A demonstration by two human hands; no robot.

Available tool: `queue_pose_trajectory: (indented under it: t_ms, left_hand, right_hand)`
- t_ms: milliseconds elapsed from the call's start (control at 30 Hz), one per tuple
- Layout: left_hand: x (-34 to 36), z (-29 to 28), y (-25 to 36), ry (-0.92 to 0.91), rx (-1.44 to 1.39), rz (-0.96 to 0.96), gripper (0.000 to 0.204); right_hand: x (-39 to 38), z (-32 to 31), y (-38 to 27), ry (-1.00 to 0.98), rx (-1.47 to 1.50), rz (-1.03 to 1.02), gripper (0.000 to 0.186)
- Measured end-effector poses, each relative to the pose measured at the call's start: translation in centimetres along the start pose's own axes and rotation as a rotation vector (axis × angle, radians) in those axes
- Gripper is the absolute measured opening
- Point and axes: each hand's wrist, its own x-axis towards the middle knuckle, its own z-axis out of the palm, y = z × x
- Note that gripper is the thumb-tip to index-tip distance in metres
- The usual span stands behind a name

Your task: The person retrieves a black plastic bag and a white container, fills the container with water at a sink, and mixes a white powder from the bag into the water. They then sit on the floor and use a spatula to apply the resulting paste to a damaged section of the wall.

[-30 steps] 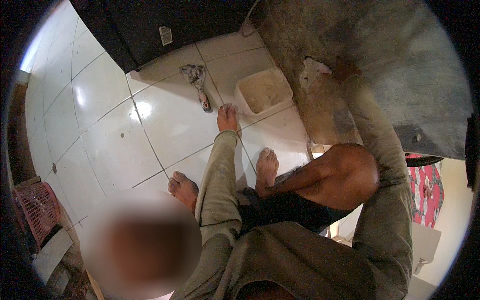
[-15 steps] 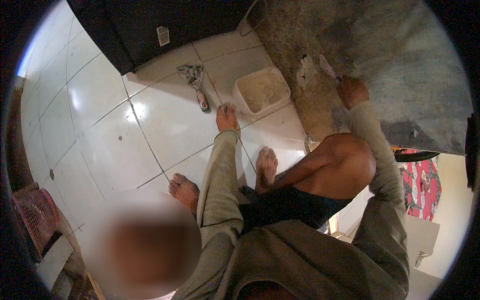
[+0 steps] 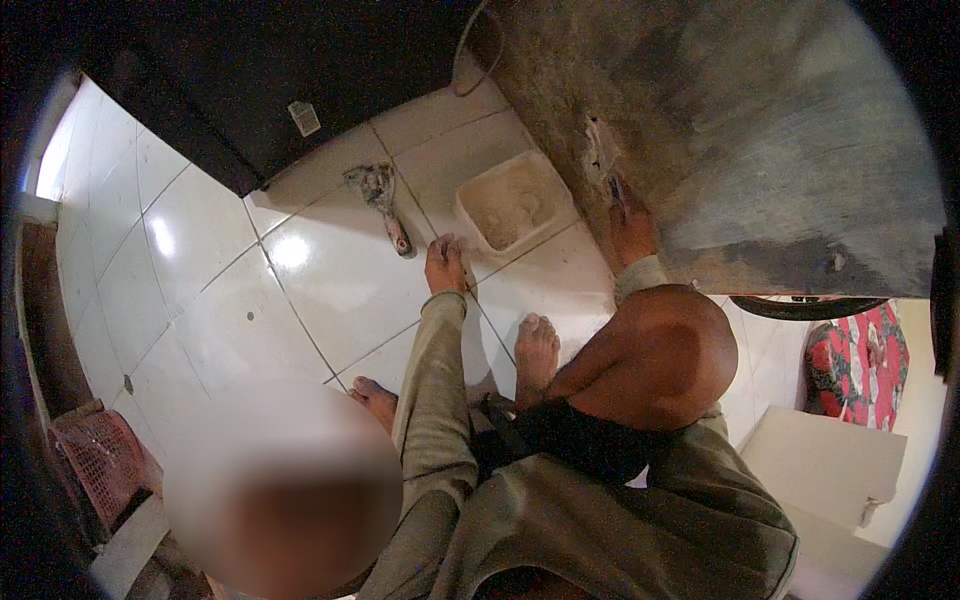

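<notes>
- Bent right knee [image 3: 675, 350]: near side of the tub, off to its right; hides most of the right forearm.
- Left hand [image 3: 445, 266]: just off the tub's near-left corner. Forearm runs straight out, fingertips point away from the body. Fingers close together, nothing seen in them; can't tell what the palm side does.
- Tub [image 3: 538, 234]: landmark, pale, rectangular, sits on the tiles [image 3: 300, 290] with beige paste [image 3: 512, 212] inside. Likely light, thin-walled, a bit flexible; paste probably soft and smeary, so the rim may be slick. Best hold: opposite long walls.
- Scraper [image 3: 384, 205]: flat on the tiles, left of the tub, handle toward the left hand. Blade crusted. Probably light, stiff; take it by the handle.
- Right hand [image 3: 633, 228]: right of the tub, up at the grey wall [image 3: 800, 160]. Cuff clears the knee, fingers point away. Looks closed on a thin tool [image 3: 617, 185]; type too small to tell. Likely light; grip well behind its tip.
- White patch [image 3: 600, 148]: on the wall, right of the tub's far end, just past the tool.
- Black cabinet [image 3: 260, 60]: beyond the tub, leftward.
</notes>
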Motion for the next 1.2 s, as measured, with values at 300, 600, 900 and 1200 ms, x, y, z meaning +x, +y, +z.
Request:
queue_pose_trajectory:
  t_ms: [300,600,900,1200]
  left_hand:
    - [0.6,0.8,-1.7,-0.103,-0.356,-0.295,0.023]
    - [1.2,0.8,-4.1,-0.037,-0.394,-0.056,0.024]
    - [0.4,0.4,-1.6,-0.124,-0.183,-0.036,0.028]
    - [1.9,0.2,-5.4,0.025,-0.228,-0.068,0.026]
  right_hand:
    - [-1.9,2.5,1.6,0.002,0.105,-0.003,0.038]
    - [1.2,-1.7,-5.9,-0.382,0.446,0.538,0.039]
    - [-2.7,3.9,2.5,0.128,0.064,0.029,0.039]
    - [-1.1,-0.8,0.5,0.019,-0.029,-0.106,0.039]
